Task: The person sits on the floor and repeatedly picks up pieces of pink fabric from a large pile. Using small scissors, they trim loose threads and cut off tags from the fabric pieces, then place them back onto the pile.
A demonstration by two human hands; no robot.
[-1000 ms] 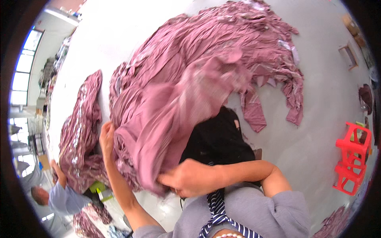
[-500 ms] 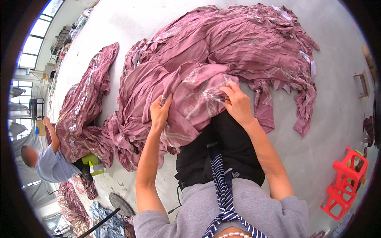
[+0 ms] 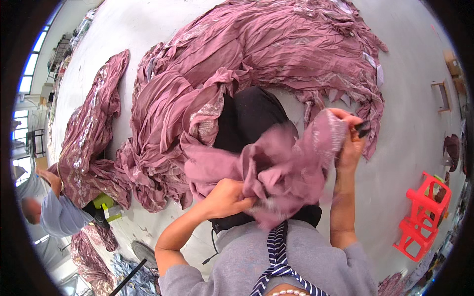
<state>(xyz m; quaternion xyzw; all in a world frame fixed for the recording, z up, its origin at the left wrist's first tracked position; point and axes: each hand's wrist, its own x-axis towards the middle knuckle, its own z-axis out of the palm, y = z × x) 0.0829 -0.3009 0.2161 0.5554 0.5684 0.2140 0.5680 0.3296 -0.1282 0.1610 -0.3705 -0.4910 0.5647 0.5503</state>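
Mauve cloth: it is bunched between the two hands, partly blurred, over the black-clothed legs.
Left hand: the fingers are curled closed, gripping the cloth's near left part.
Right hand: the fingers are bent closed on its upper right edge; a small dark object, kind unclear, shows beside them.
Mauve fabric heap: it lies beyond the legs.

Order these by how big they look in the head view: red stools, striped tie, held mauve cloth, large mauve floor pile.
1. Large mauve floor pile
2. Held mauve cloth
3. Red stools and striped tie: too close in area to rank; the tie runs out of frame.
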